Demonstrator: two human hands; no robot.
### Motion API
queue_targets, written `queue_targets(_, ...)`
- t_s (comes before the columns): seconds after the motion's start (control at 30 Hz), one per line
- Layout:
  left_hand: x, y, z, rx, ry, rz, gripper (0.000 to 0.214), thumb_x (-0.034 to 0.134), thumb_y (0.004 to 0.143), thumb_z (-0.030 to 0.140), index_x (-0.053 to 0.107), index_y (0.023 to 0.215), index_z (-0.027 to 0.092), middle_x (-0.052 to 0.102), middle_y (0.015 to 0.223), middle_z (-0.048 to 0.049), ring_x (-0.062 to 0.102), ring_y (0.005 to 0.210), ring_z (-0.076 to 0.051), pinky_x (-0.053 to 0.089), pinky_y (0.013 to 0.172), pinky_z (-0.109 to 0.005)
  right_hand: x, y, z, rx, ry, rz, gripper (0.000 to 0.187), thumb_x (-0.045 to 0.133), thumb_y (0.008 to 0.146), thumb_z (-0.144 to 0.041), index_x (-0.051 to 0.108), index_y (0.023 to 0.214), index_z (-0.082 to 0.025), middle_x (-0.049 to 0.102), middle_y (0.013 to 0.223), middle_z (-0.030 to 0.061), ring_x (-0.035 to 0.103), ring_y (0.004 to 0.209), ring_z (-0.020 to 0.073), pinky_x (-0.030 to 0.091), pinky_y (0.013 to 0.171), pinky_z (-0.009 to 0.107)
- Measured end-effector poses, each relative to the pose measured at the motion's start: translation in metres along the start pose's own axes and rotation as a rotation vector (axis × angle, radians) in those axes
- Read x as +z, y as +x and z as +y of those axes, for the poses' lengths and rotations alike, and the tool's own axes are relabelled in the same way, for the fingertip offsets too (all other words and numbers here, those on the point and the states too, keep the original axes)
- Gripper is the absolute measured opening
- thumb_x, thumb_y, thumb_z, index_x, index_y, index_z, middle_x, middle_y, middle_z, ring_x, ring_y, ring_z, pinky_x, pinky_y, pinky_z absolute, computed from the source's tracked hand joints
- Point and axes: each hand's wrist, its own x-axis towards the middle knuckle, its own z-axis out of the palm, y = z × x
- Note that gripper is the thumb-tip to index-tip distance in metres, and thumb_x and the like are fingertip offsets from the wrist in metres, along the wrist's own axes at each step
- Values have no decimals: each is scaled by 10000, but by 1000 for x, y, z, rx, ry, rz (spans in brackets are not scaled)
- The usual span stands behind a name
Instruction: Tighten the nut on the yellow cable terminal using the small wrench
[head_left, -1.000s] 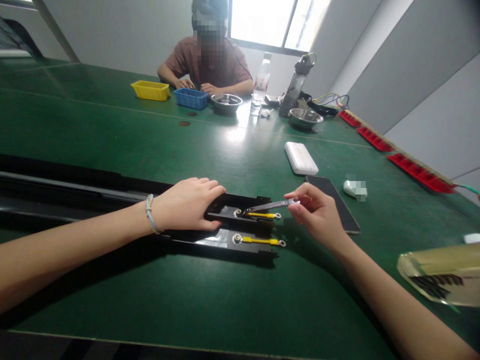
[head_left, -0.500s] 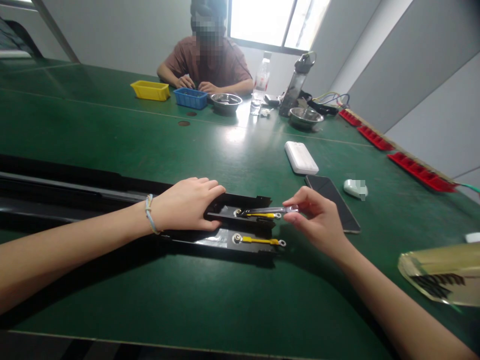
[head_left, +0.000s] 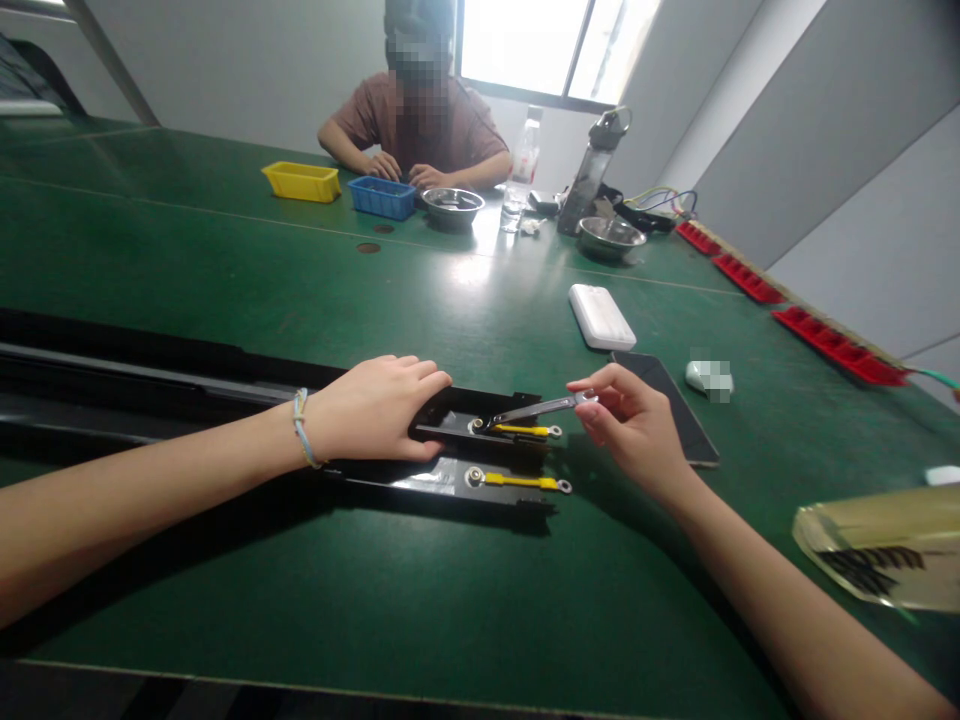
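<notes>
My left hand (head_left: 375, 408) is closed over the wall of a long black metal channel (head_left: 517, 405), thumb on the near side. A silver wrench (head_left: 536, 408) is pinched by its outer end in my right hand (head_left: 630, 420). Its other end meets the nut (head_left: 475, 426) at the end of a short yellow wire (head_left: 525, 431) with a ring terminal. Nearer me, a second yellow wire (head_left: 521, 481) runs from another nut (head_left: 474, 477) and ends in a ring terminal past the channel's edge.
A white power bank (head_left: 602, 316), a dark phone (head_left: 679, 410) and a white earphone case (head_left: 705, 376) lie right of my hands. Across the green table (head_left: 300, 600), a person sits behind a yellow bin (head_left: 301, 184), a blue bin (head_left: 382, 200) and a metal bowl (head_left: 453, 207).
The wrench's outer end has risen, tilting it more, and my right hand has shifted slightly up with its fingers rearranged. My left hand has stayed in place.
</notes>
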Motion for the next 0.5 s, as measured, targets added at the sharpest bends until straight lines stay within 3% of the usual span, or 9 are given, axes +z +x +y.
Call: queue_targets(0.5, -2, -1, 0, -10, -8, -2, 526, 561, 736, 520, 531, 1116, 158, 609, 935, -63, 575, 816, -221, 452, 741, -337, 1, -3, -14, -7, -9, -29, 188, 717, 687, -307, 573, 704, -188, 519, 535, -45, 426, 441, 85, 330, 427, 218)
